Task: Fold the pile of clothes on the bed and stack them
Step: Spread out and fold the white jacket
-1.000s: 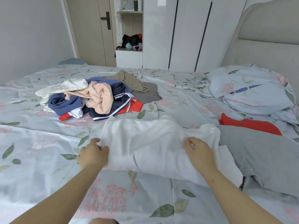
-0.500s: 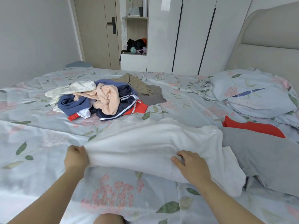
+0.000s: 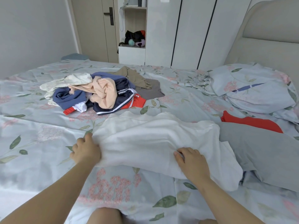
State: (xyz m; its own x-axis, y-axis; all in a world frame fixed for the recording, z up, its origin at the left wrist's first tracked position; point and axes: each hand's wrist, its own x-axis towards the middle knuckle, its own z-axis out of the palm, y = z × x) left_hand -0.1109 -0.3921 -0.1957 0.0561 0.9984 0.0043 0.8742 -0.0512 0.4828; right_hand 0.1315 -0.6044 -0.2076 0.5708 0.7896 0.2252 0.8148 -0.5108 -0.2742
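Fingers of the left hand (image 3: 85, 151) and right hand (image 3: 192, 160) grip the white cloth (image 3: 145, 139). A gray cloth (image 3: 262, 152) touches it; the clothes pile (image 3: 97, 92) lies behind.

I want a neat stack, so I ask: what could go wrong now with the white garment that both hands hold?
1. The white garment lies partly over the gray garment on its right. If the left hand and right hand pull it, the gray one may get dragged and rumpled.
2. The cloth looks bunched between the hands, so a fold made now would likely trap wrinkles.
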